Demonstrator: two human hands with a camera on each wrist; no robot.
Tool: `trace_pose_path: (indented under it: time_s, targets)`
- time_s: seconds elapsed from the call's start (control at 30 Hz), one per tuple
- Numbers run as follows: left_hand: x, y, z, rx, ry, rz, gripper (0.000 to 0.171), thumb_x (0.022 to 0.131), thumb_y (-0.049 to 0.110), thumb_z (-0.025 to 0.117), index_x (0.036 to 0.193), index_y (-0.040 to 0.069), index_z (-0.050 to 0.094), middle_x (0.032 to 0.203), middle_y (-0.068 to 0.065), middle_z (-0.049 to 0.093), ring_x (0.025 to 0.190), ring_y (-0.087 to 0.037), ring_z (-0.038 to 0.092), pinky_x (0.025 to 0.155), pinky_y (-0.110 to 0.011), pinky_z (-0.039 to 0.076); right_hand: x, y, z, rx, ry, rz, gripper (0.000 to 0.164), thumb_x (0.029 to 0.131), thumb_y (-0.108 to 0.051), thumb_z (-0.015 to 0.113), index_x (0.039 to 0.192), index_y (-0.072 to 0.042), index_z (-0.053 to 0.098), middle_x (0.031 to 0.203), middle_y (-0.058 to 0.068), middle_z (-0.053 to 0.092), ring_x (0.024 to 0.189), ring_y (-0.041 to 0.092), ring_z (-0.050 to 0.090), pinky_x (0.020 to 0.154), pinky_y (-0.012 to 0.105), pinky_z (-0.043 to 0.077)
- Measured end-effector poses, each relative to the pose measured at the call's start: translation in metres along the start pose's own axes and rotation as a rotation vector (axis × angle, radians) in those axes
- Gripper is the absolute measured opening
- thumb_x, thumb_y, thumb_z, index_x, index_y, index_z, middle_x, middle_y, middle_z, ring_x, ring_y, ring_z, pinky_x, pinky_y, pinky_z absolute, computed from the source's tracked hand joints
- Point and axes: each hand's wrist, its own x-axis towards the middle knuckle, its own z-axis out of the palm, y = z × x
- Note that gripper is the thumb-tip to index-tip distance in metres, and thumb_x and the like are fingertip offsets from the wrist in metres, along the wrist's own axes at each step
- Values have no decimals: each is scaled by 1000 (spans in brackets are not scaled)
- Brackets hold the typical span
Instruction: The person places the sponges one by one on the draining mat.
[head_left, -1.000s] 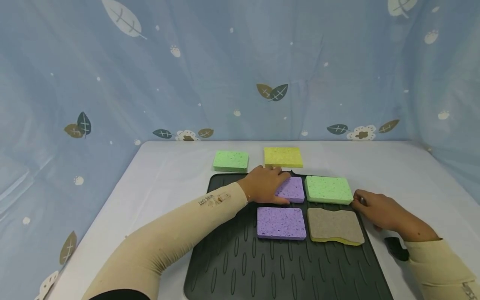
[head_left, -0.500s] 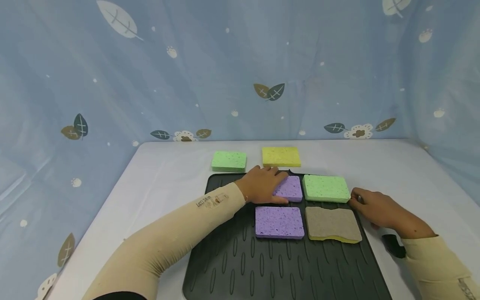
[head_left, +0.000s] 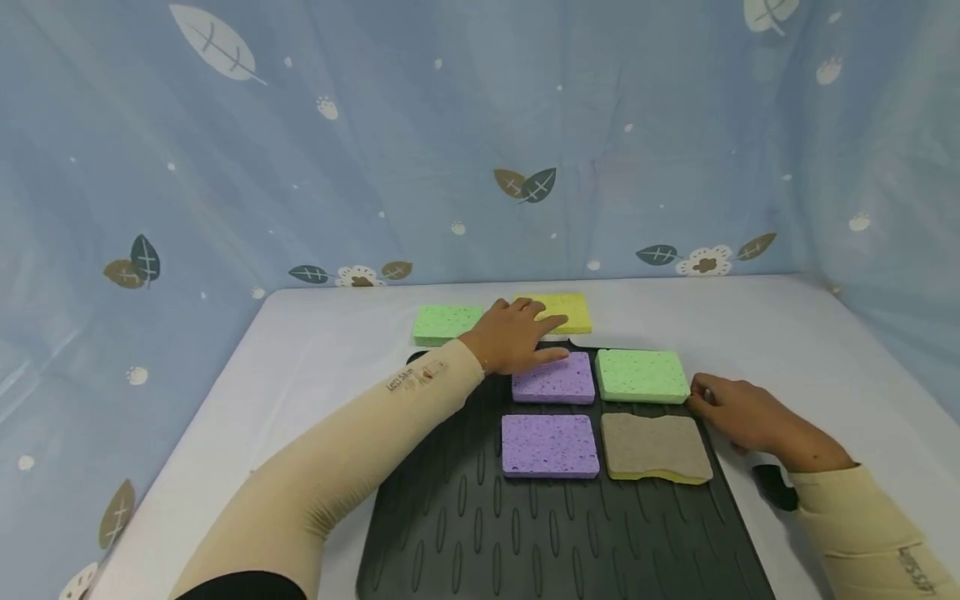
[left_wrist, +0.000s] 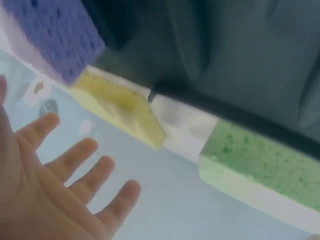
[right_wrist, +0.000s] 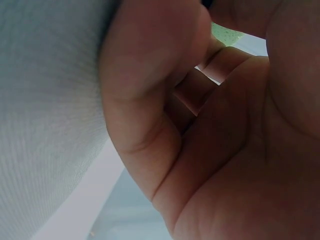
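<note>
My left hand (head_left: 513,335), fingers spread apart, hovers over the far edge of the dark mat (head_left: 480,542) and holds nothing. Its thumb passes above the back purple sponge (head_left: 558,382), and its fingertips overlap the yellow sponge (head_left: 573,312) in the head view. The left wrist view has the palm apart from that yellow sponge (left_wrist: 120,107) and a green sponge (left_wrist: 260,165). At the mat's right edge my right hand (head_left: 746,417), fingers curled, pinches the mat's dark rim beside a green sponge (head_left: 642,375); the grip is mostly hidden in the right wrist view.
Nearer on the mat lie another purple sponge (head_left: 550,446) and a yellow sponge with a grey-brown top (head_left: 656,446). A green sponge (head_left: 446,323) sits behind the mat on the white table (head_left: 322,350). A blue patterned curtain (head_left: 420,150) hangs behind.
My left hand has lifted off the back purple sponge and moved away toward the yellow one, uncovering the purple sponge. The right hand keeps its place; the head view has shifted slightly.
</note>
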Motion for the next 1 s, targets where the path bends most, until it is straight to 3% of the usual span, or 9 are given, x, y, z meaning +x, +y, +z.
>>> trace_pose_path:
  time_s: [0.2,0.43,0.77,1.0]
  targets:
    - [16,-15,-9,-63,-54,-67,63,104,59,34,160,30,23,163,-9,31,150,-33,31,118,-54,30,0,-2,2,6,13,-2,24,107,-28,44,97,-9,55,65,1,48,45,15,51,46,33,42]
    - [28,-28,-2,-126,-126,-137,71,101,61,43,161,31,19,165,-11,26,150,-38,28,118,-57,29,2,-3,2,-3,13,-1,23,107,-27,44,97,-9,55,63,0,49,44,15,51,45,32,41]
    - [35,-29,2,-166,-147,-102,68,101,50,52,160,31,24,166,-10,24,151,-36,27,118,-59,28,1,-2,2,-5,8,3,24,107,-28,44,96,-10,54,63,0,50,44,15,51,46,33,42]
    - [42,-31,10,-137,-148,-97,68,101,50,52,160,33,22,165,-11,25,150,-36,29,116,-59,30,1,-1,1,-13,13,-5,25,107,-29,44,94,-11,53,62,0,50,43,15,51,45,32,42]
